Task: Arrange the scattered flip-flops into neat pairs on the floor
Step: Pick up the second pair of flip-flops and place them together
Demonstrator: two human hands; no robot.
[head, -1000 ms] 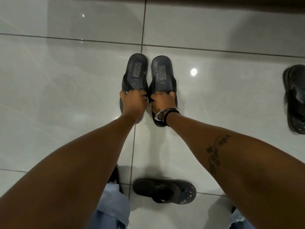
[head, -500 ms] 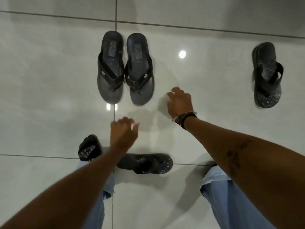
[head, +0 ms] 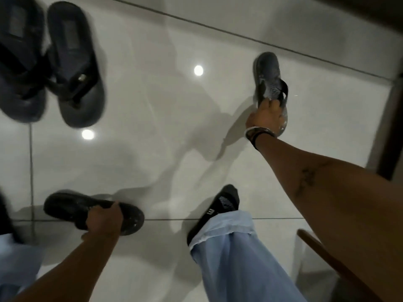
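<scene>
Two dark grey flip-flops [head: 74, 68] lie side by side as a pair at the top left of the glossy tiled floor [head: 152, 105], blurred by motion. A black flip-flop [head: 67, 208] lies sideways at the lower left, and my left hand [head: 102, 219] is closed on its strap. At the right, another black flip-flop [head: 267, 73] points away from me, and my right hand [head: 265, 115] grips its strap, covering the near half.
My right foot in a black sock [head: 218, 210] with a light blue trouser leg [head: 235, 258] stands at bottom centre. A wooden chair edge [head: 327, 260] sits at the lower right. A dark furniture leg [head: 392, 118] rises along the right edge.
Both hands left the paired grey flip-flops. My left hand dropped back onto the near black flip-flop, and my right hand reached right onto the far black one. The view swung right.
</scene>
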